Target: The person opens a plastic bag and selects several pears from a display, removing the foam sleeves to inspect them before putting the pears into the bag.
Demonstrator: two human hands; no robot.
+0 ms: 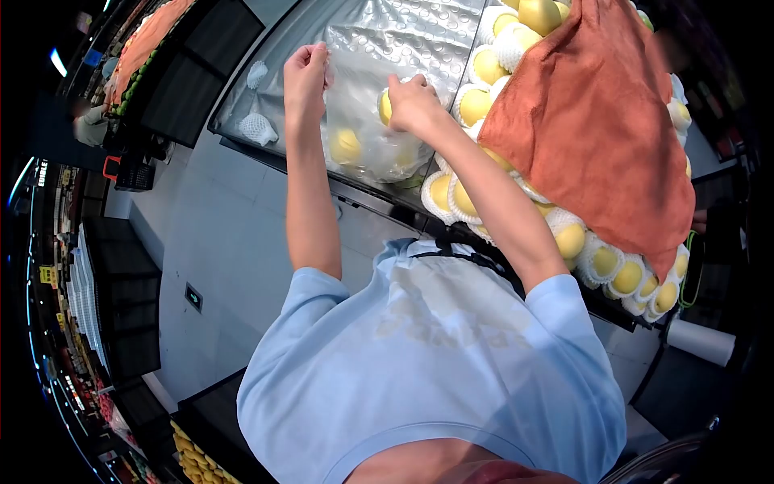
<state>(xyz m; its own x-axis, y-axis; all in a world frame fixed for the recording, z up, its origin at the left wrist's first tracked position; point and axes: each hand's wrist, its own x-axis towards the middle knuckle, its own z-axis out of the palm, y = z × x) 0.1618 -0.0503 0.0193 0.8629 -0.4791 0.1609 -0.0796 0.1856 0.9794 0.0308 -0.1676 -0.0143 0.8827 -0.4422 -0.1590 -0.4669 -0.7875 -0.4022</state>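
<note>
A clear plastic bag point(372, 157) hangs below my left hand point(305, 81), whose fingers are closed on its upper edge. At the bag's mouth my right hand point(415, 106) is closed round a yellow fruit point(384, 106), with part of that fruit covered by the fingers. Another yellow fruit point(346, 147) shows through the plastic, low in the bag. Both hands are over the front of a silver-lined display bin point(403, 32).
On the right, several yellow fruits in white foam nets point(570, 239) are piled under an orange cloth point(588, 121). Loose foam nets point(258, 129) lie at the bin's left. A white roll point(700, 342) is at lower right; a basket point(135, 174) stands left.
</note>
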